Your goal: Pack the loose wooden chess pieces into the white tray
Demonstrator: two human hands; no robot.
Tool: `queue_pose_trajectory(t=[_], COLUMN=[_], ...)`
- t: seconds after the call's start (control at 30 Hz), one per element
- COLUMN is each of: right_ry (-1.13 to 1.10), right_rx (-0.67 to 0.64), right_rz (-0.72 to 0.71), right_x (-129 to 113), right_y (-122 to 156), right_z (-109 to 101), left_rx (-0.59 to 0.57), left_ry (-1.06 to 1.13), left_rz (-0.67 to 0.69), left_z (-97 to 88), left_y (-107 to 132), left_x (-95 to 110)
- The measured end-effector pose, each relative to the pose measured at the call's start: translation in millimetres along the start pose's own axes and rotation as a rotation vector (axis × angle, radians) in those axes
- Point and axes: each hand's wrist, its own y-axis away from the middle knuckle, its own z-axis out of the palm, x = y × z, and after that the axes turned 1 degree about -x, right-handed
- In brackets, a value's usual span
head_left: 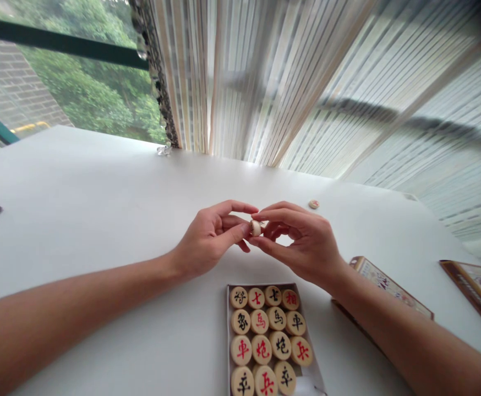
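Hands are hovering fingertip to fingertip just beyond the far end of the tray (229, 330), seen from the head camera, the only view. The left hand (209, 236) and right hand (306, 247) are both closing narrowly on one small wooden disc (256, 227), each pinching it between thumb and forefinger. The disc is sitting directly between them, equally near to both, and is turning its rim toward the camera with its flat faces pointing left and right.

The tray is holding fifteen visible discs in rows of four, four, four and three, and the frame edge is cutting off its near end. One loose disc (313, 204) is lying on the table (79, 181), farther off and right of the tray. Two flat printed boxes (389, 286) are resting to the tray's right.
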Motion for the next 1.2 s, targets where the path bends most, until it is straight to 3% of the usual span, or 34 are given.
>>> queue_pose_trajectory(t=[0.37,0.77,0.97,1.2], right_ry=[0.072,0.097,-0.125,-0.391], right_rx=[-0.001,0.036,0.072,0.112], right_rz=[0.013,0.009,0.169,0.25], right_x=[-3.9,0.9,1.7,3.7], right_y=[-0.3,0.1,-1.1,-3.3], right_z=[1.5,0.7,2.2,1.4], left_rx=[-0.071,-0.027,0.025,0.049], left_ry=[0.02,0.005,0.068,-0.023], left_rz=[-0.033,-0.043,-0.045,0.092], left_z=[1.2,-2.3,-2.9,-0.7], left_y=[2.1,0.0,-2.6,-1.2], left_x=[-0.4,-5.8,-6.7,-3.5])
